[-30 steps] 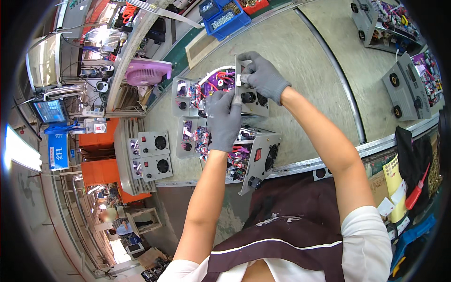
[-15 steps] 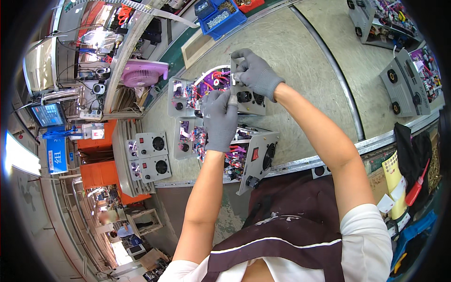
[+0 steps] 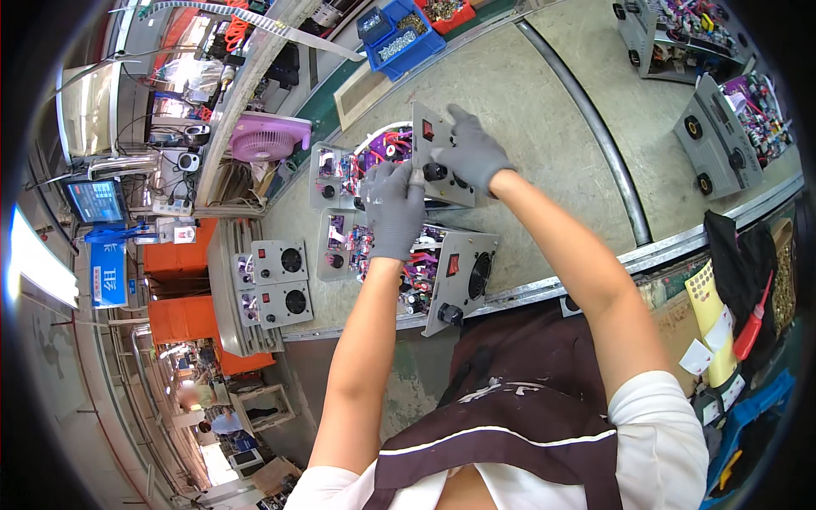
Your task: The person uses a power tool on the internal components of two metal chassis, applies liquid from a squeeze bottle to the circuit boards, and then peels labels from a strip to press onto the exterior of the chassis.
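Note:
Both my hands wear grey gloves. They are at the farther of two open electronic units, whose grey front panel stands upright with a red switch and black knob. My left hand reaches over the wiring behind this panel, fingers curled and thumb at the panel's back; what they grip is hidden. At the panel's front is my right hand, fingers apart, thumb close to the black knob. Purple boards and red wires show inside. Nearer me stands the second open unit, with a switch, fan and knob.
Two grey units sit at the bench's left end. A blue bin of screws and a purple fan stand along the back. A black strip crosses the bench; more open units are on the right.
My right hand has come off the panel's upper edge and spread its fingers in front of it, uncovering the red switch. My left hand stays at the same unit. The whole view has shifted slightly.

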A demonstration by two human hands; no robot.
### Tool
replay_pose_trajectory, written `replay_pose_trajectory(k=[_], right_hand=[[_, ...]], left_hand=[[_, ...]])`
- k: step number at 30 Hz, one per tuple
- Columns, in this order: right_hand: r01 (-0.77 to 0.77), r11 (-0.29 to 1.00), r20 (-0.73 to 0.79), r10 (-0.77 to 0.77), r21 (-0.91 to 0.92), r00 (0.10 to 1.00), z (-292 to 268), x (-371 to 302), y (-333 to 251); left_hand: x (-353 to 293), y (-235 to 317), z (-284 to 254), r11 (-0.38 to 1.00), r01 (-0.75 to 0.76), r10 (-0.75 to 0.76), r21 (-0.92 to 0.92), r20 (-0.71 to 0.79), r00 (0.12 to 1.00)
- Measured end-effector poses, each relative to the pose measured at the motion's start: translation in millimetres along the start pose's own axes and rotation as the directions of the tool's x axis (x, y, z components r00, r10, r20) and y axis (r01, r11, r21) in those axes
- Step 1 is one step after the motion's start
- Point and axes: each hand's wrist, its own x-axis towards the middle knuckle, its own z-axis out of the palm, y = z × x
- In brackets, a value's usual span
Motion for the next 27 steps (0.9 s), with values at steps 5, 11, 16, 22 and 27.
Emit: replay_pose_trajectory(k=[5,11,16,22,27], right_hand=[[-0.180,0.870,-0.127,0.265,0.459,0.956,11.1,-53.2,104.6],[-0.413,0.780,0.030,0.454,0.469,0.891,8.0,-192.8,142.3],[-0.400,0.891,0.350,0.313,0.214,0.883,16.7,-258.8,93.1],[-0.291,0.953,0.462,0.222,0.084,0.859,28.3,-257.1,53.5],[-0.414,0.908,0.439,0.345,0.070,0.830,58.8,-253.6,83.4]], left_hand=[[-33.5,-10.8,-24.4,0.986,0.080,-0.093,-0.144,-0.081,0.992],[-158.8,-88.4,-59.7,0.919,0.335,-0.377,-0.209,-0.216,0.901],[-299.5,-171.4,-56.9,0.288,0.719,-0.876,-0.632,0.129,0.465],[-341.4,-178.8,-38.2,-0.531,0.395,-0.821,-0.750,0.570,-0.022],[-346.2,-184.1,-30.6,-0.565,0.354,-0.781,-0.745,0.621,0.060]])
